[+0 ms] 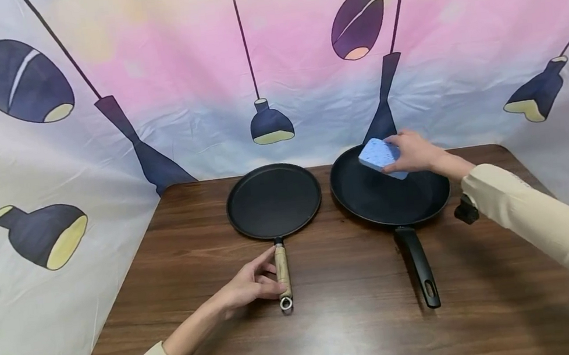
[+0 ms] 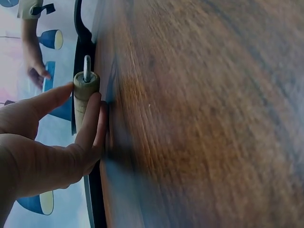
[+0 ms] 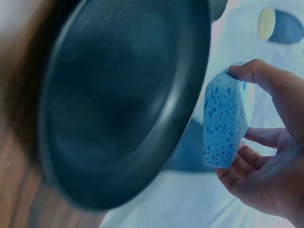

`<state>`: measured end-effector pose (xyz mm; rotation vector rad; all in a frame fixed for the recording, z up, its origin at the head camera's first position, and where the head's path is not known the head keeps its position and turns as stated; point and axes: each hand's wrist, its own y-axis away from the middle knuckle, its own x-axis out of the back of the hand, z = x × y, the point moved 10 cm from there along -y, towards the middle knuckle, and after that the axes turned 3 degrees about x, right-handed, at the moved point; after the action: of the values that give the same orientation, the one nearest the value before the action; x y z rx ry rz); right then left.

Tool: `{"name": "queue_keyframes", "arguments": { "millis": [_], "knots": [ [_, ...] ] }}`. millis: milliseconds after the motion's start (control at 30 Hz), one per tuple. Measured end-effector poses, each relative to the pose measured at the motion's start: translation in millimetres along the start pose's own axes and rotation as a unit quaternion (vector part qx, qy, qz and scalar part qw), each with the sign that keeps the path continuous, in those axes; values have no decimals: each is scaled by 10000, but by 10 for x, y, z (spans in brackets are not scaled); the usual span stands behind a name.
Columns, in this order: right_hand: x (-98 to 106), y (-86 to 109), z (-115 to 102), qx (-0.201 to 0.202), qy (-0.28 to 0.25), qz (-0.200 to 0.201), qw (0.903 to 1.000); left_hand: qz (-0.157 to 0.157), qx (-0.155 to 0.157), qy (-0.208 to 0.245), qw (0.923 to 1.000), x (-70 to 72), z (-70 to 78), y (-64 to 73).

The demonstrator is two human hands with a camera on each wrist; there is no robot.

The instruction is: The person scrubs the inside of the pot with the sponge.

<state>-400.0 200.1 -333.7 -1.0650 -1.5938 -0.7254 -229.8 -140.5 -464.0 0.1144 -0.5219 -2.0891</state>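
A flat black crepe pan (image 1: 274,201) lies on the wooden table, its light wooden handle (image 1: 282,270) pointing toward me. My left hand (image 1: 248,283) holds that handle from the left; in the left wrist view its fingers pinch the wood near the metal hanging ring (image 2: 87,69). To the right lies a deeper black frying pan (image 1: 362,189) with a black handle (image 1: 419,267). Over this pan my right hand (image 1: 412,152) grips a light blue sponge (image 1: 380,155). In the right wrist view the sponge (image 3: 222,121) stands apart from the pan's rim, thumb and fingers at its edges.
A dark brown wooden table (image 1: 348,322) carries both pans near its back edge. Behind it hangs a pastel cloth (image 1: 190,88) printed with dark lamps. Small black devices are strapped at both wrists.
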Motion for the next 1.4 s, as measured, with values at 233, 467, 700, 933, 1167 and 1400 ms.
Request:
{"name": "queue_keyframes", "arguments": {
  "millis": [233, 467, 700, 933, 1167, 1400],
  "knots": [
    [-149, -265, -499, 533, -297, -194, 9979, -15, -42, -35, 10000, 0, -5, -28],
    [-419, -588, -1004, 779, -234, -535, 9953, 103, -38, -273, 9996, 33, -9, -5],
    [-727, -908, -1450, 901, -191, -856, 9921, 150, -50, -362, 9992, 63, -41, 16],
    [-1024, -1195, -1631, 747, -99, -986, 9923, 204, -55, -356, 9991, 65, -69, 33],
    [-1349, -1350, -1444, 419, 72, -1218, 9916, 188, 38, -247, 9995, 24, -57, 35],
    [-1400, -1371, -1399, 483, 515, -1131, 9911, 343, -125, -169, 9992, 5, -32, 19]
  ]
}}
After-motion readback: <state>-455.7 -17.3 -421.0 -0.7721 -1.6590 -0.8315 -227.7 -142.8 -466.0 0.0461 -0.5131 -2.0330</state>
